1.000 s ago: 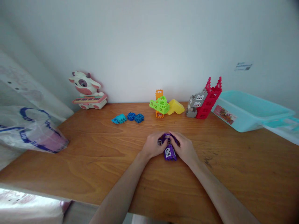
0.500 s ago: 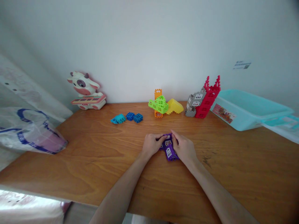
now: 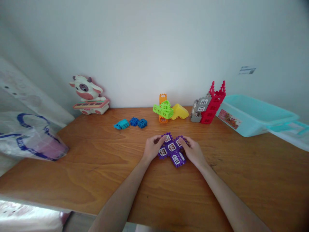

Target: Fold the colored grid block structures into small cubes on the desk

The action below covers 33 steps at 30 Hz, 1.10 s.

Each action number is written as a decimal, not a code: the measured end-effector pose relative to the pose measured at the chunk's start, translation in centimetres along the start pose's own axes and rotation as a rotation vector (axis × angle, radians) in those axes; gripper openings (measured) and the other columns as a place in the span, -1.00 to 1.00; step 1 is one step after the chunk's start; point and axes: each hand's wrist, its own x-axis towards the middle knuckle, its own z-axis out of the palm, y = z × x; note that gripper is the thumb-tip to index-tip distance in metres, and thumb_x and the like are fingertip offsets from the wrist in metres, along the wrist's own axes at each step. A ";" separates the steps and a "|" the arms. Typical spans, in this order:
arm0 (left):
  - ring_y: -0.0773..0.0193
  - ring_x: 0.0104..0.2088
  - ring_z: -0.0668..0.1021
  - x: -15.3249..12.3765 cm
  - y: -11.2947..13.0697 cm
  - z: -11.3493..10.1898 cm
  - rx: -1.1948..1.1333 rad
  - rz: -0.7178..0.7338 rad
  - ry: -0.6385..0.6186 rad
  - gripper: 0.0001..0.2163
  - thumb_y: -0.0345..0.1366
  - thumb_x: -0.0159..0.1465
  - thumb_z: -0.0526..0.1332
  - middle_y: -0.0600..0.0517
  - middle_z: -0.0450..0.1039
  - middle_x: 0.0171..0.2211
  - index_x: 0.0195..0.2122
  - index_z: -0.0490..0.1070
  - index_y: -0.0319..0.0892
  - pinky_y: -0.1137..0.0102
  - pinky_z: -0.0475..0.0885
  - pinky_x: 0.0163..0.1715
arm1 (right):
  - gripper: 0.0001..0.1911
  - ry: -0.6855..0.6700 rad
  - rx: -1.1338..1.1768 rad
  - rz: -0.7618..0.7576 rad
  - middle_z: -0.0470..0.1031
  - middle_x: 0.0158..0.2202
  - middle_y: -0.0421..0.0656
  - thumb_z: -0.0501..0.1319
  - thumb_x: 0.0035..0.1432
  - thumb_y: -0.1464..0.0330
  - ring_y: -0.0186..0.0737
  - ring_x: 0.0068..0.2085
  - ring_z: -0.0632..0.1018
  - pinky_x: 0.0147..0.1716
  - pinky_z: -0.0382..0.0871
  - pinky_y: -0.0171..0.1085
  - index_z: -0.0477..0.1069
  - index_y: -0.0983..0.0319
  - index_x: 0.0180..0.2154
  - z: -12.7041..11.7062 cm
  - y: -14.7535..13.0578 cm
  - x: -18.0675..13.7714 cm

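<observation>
Several joined purple building tiles (image 3: 172,147) with white window prints form a cross-like shape over the middle of the table. My left hand (image 3: 153,146) grips its upper left part, thumb on top of a tile. On the other side, my right hand (image 3: 191,150) pinches the right-hand tile, its thumb also on top. Fingers under the tiles are hidden. Behind them are dark blue tile pieces (image 3: 138,122), a light blue tile piece (image 3: 122,124), and a green tile piece (image 3: 163,109) in front of an orange one (image 3: 163,97).
Near the wall are a yellow piece (image 3: 180,111), a grey tile build (image 3: 200,109) and a tall red tile tower (image 3: 213,106). A light blue bin (image 3: 253,120) stands at right. A cow keyboard toy (image 3: 88,96) and a plastic bag with a cup (image 3: 45,141) are at left.
The purple tiles now lie spread out in a cross-like shape, more of them showing. My hands have moved apart, toward the left and right sides of the piece.
</observation>
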 end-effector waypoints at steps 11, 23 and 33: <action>0.20 -0.32 0.62 0.7 -0.7 -0.6 -0.067 -0.114 0.120 -0.71 -0.10 0.21 0.30 -0.07 0.59 -0.26 -0.18 0.42 -0.20 0.33 0.51 -0.30 | -0.59 0.019 -0.021 -0.170 0.56 -0.09 -0.04 0.20 0.21 0.06 -0.05 -0.13 0.59 -0.14 0.51 -0.09 0.40 0.16 -0.02 -0.9 -0.7 0.0; 0.14 -0.16 0.52 -1.2 1.5 -1.4 0.777 0.658 -0.009 -0.87 -0.29 0.37 0.11 -0.06 0.52 -0.23 -0.17 0.43 -0.15 0.21 0.42 -0.07 | -0.32 -0.477 -0.375 -0.564 0.46 0.06 -0.04 0.19 0.09 0.46 -0.16 -0.22 0.51 -0.15 0.45 -0.13 0.18 0.14 0.26 -2.1 -0.7 -1.6; 0.09 -0.03 0.56 -1.3 0.8 -2.3 0.666 0.619 -0.452 -0.41 0.04 0.19 0.31 -0.15 0.51 0.00 0.17 0.35 -0.18 0.24 0.45 0.02 | -0.47 -0.444 -0.405 -0.530 0.54 -0.21 -0.09 0.25 0.07 0.40 -0.20 -0.34 0.50 -0.32 0.43 -0.21 0.35 0.20 0.12 -1.8 -0.9 -1.7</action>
